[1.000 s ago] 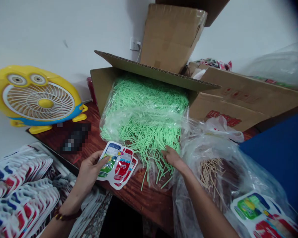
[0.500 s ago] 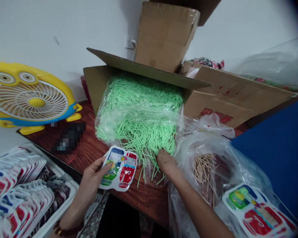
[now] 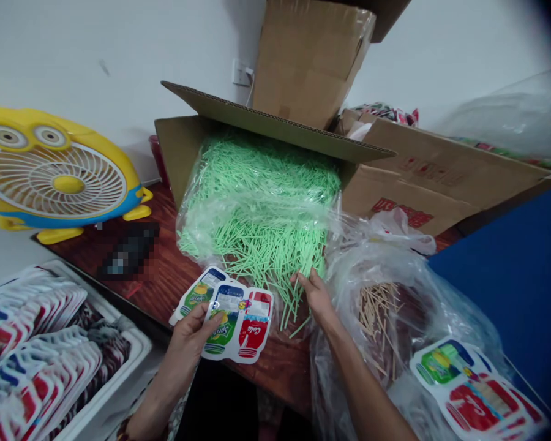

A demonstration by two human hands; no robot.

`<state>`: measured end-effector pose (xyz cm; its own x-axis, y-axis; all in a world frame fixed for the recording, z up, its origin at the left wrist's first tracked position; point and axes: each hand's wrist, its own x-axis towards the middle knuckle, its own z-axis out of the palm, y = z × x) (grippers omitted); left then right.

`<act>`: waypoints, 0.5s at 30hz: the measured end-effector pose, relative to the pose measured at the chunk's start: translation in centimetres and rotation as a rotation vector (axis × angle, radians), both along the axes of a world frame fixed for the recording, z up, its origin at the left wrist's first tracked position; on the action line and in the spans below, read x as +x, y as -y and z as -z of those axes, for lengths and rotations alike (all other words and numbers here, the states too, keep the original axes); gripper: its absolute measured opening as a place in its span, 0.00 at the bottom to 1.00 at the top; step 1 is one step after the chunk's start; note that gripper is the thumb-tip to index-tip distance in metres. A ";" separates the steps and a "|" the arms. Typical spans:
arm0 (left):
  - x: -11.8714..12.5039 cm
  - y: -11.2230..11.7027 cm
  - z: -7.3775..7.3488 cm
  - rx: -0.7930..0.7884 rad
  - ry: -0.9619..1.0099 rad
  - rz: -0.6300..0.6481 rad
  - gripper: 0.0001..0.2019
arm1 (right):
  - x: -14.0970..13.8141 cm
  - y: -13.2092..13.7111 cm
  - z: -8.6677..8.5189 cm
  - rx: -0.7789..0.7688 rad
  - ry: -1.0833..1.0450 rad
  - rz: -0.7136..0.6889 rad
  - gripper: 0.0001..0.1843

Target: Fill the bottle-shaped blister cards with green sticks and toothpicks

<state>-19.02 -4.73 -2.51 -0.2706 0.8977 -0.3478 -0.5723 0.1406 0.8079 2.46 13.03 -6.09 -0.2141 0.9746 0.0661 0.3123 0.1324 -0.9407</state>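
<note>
My left hand (image 3: 195, 334) pinches a flat printed packet (image 3: 241, 321) shaped like two jars, one green marked Sprite and one red marked Cola. A second such packet (image 3: 196, 295) shows behind it, fanned out to the left, in the same hand. My right hand (image 3: 319, 300) is at the front edge of a heap of thin green sticks (image 3: 275, 245), its fingers closed on some of them; how many is hidden. The heap spills from a clear plastic bag (image 3: 202, 220) inside an open cardboard box (image 3: 174, 147).
A white bin (image 3: 138, 343) full of packets stands at lower left. Behind it are a yellow fan (image 3: 68, 184) and a blurred dark object (image 3: 131, 251) on the wooden table (image 3: 275, 373). To the right, a clear bag (image 3: 344, 343) holds tan sticks (image 3: 379, 312), near more packets (image 3: 475, 386).
My left hand has moved right and slid the front packet over, uncovering the second one behind it. My right hand has drawn back slightly from the green sticks, so its fingers now show.
</note>
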 end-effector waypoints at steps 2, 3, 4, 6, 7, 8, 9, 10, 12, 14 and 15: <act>0.2 0.0 0.3 -0.012 -0.003 -0.003 0.14 | -0.2 0.8 0.6 0.009 -0.062 0.001 0.15; 0.3 0.0 0.4 -0.019 -0.005 -0.008 0.15 | -0.3 1.1 0.8 0.010 -0.076 0.001 0.15; 0.4 0.0 0.4 -0.025 -0.007 -0.014 0.15 | -0.4 1.4 1.0 0.010 -0.091 0.003 0.15; 0.5 0.0 0.5 -0.041 -0.008 -0.022 0.16 | -0.6 1.8 1.1 0.009 -0.106 0.016 0.14; 0.5 0.0 0.5 -0.047 -0.008 -0.025 0.16 | -0.6 1.9 1.1 0.009 -0.108 0.025 0.14; 0.6 0.0 0.5 -0.051 -0.005 -0.026 0.16 | -0.7 2.0 1.0 0.010 -0.108 0.033 0.15; 0.6 0.0 0.5 -0.054 -0.002 -0.029 0.16 | -0.7 2.1 0.8 0.012 -0.108 0.038 0.15; 0.6 0.1 0.4 -0.053 0.003 -0.032 0.17 | -0.7 2.2 0.7 0.015 -0.110 0.037 0.15; 0.6 0.1 0.4 -0.051 0.014 -0.046 0.18 | -0.7 2.5 0.4 0.027 -0.096 0.019 0.14; 0.6 0.1 0.5 -0.051 0.019 -0.058 0.17 | -0.8 2.7 0.4 0.040 -0.067 -0.001 0.12; 0.7 0.2 0.5 -0.049 0.020 -0.060 0.16 | -0.8 2.8 0.4 0.045 -0.051 -0.006 0.10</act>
